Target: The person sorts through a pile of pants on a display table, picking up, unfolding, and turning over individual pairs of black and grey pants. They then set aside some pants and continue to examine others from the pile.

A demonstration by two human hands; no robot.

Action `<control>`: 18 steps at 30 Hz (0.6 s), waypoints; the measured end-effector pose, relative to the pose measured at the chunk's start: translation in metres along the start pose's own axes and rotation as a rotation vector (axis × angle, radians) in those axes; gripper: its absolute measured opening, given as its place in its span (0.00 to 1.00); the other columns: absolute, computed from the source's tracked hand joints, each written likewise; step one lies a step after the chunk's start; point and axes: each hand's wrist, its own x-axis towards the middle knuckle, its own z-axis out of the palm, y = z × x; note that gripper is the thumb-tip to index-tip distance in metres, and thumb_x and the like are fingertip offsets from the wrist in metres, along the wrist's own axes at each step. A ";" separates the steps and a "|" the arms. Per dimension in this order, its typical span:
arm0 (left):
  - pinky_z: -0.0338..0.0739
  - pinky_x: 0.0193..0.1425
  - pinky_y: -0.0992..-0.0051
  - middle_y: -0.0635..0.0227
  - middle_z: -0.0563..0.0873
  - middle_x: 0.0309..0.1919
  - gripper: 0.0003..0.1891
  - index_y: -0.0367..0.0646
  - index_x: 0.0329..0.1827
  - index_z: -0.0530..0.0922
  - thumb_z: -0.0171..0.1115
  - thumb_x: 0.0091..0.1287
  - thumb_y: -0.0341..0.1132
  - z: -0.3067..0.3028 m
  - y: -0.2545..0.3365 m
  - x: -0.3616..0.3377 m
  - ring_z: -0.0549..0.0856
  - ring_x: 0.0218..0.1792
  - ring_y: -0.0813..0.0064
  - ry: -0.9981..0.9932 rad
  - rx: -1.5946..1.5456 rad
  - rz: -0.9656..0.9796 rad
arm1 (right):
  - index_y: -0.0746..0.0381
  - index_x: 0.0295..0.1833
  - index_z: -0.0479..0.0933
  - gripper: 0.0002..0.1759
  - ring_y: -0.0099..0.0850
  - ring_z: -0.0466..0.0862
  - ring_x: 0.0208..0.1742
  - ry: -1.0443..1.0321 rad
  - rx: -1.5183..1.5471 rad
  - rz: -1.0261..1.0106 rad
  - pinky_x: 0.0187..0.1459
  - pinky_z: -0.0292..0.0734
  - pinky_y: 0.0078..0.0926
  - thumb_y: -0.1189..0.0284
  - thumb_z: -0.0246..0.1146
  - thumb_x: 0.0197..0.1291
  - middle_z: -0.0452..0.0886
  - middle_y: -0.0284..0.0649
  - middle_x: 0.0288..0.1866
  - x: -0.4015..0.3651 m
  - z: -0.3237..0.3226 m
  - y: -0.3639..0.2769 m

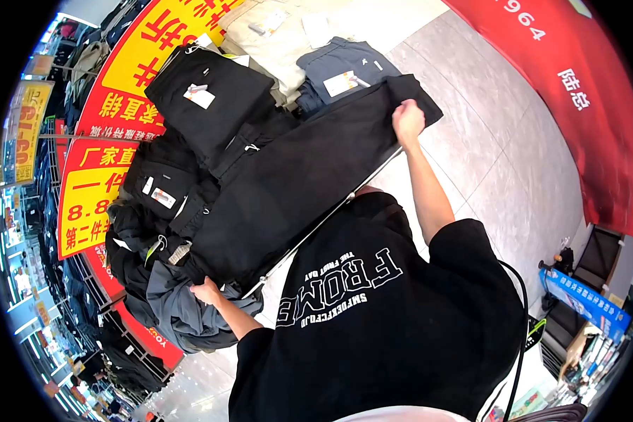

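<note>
A pair of black trousers [295, 176] lies stretched lengthwise over a pile of clothes in front of me. My right hand [408, 122] is closed around the far right end of a leg, whose last part hangs past my fist. At the lower left, my left hand [205, 291] pinches the trousers' other end, beside a crumpled grey garment [179, 309]. Folded black trousers with a white tag [225, 105] rest above the stretched pair. Folded dark grey trousers [344, 67], also tagged, lie close to my right hand.
A metal rack rail [309, 235] runs along the near edge of the pile. Beige garments [267, 42] lie at the top. Red and yellow sale signs [95, 190] line the left side. Grey floor tiles [499, 141] and a red banner [577, 84] are to the right.
</note>
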 end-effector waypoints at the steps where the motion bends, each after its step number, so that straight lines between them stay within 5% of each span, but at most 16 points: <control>1: 0.74 0.58 0.54 0.46 0.81 0.51 0.33 0.33 0.57 0.70 0.72 0.51 0.40 0.002 -0.004 0.002 0.79 0.54 0.47 0.000 -0.015 -0.009 | 0.66 0.38 0.80 0.13 0.51 0.84 0.41 0.085 0.102 0.033 0.45 0.77 0.44 0.68 0.56 0.57 0.83 0.56 0.35 0.009 -0.002 0.013; 4: 0.74 0.57 0.54 0.45 0.81 0.50 0.32 0.32 0.57 0.70 0.72 0.52 0.40 0.008 -0.015 0.009 0.80 0.53 0.46 -0.022 0.012 0.000 | 0.69 0.35 0.79 0.15 0.53 0.83 0.38 0.332 0.251 0.217 0.43 0.76 0.45 0.68 0.53 0.57 0.83 0.56 0.33 0.031 0.005 0.064; 6: 0.75 0.57 0.54 0.43 0.82 0.49 0.32 0.31 0.57 0.70 0.71 0.53 0.41 0.006 -0.013 0.005 0.81 0.51 0.45 -0.027 0.015 0.008 | 0.74 0.37 0.77 0.21 0.55 0.81 0.44 0.284 0.292 0.521 0.45 0.74 0.46 0.64 0.50 0.58 0.81 0.61 0.40 0.038 0.014 0.099; 9: 0.75 0.58 0.54 0.42 0.81 0.49 0.33 0.30 0.57 0.69 0.69 0.55 0.44 -0.003 -0.004 -0.004 0.81 0.51 0.45 -0.068 0.052 -0.026 | 0.73 0.39 0.77 0.27 0.49 0.83 0.44 0.347 0.342 0.569 0.42 0.75 0.44 0.56 0.50 0.62 0.83 0.57 0.39 0.037 0.018 0.113; 11: 0.74 0.59 0.55 0.42 0.81 0.50 0.33 0.30 0.56 0.70 0.69 0.55 0.46 -0.003 0.000 -0.004 0.82 0.52 0.46 -0.086 0.074 -0.070 | 0.71 0.35 0.76 0.29 0.40 0.82 0.39 0.146 1.008 0.786 0.39 0.76 0.38 0.49 0.59 0.59 0.82 0.49 0.36 0.031 -0.009 0.087; 12: 0.74 0.60 0.56 0.43 0.81 0.51 0.33 0.30 0.56 0.70 0.69 0.56 0.47 -0.004 -0.001 -0.004 0.82 0.52 0.47 -0.103 0.099 -0.117 | 0.71 0.35 0.76 0.29 0.40 0.82 0.39 0.142 1.007 0.789 0.39 0.76 0.38 0.49 0.59 0.59 0.82 0.49 0.36 0.034 -0.002 0.097; 14: 0.74 0.61 0.57 0.43 0.81 0.52 0.34 0.30 0.56 0.71 0.69 0.56 0.48 0.008 -0.010 0.009 0.82 0.53 0.48 -0.138 0.080 -0.153 | 0.65 0.33 0.74 0.26 0.28 0.75 0.24 0.076 0.678 0.514 0.26 0.71 0.26 0.50 0.69 0.55 0.76 0.36 0.25 0.048 0.027 0.134; 15: 0.73 0.62 0.58 0.43 0.81 0.52 0.34 0.30 0.56 0.71 0.69 0.55 0.49 0.011 -0.016 0.014 0.81 0.54 0.49 -0.175 0.056 -0.189 | 0.63 0.30 0.71 0.22 0.26 0.72 0.21 0.128 0.714 0.515 0.21 0.68 0.23 0.61 0.77 0.46 0.74 0.36 0.24 0.050 0.030 0.136; 18: 0.72 0.62 0.59 0.43 0.80 0.53 0.38 0.29 0.54 0.73 0.72 0.51 0.53 0.007 -0.022 0.017 0.80 0.56 0.49 -0.196 0.048 -0.120 | 0.66 0.32 0.73 0.21 0.24 0.74 0.22 0.309 0.414 0.467 0.23 0.70 0.24 0.67 0.78 0.42 0.76 0.37 0.25 0.049 0.037 0.142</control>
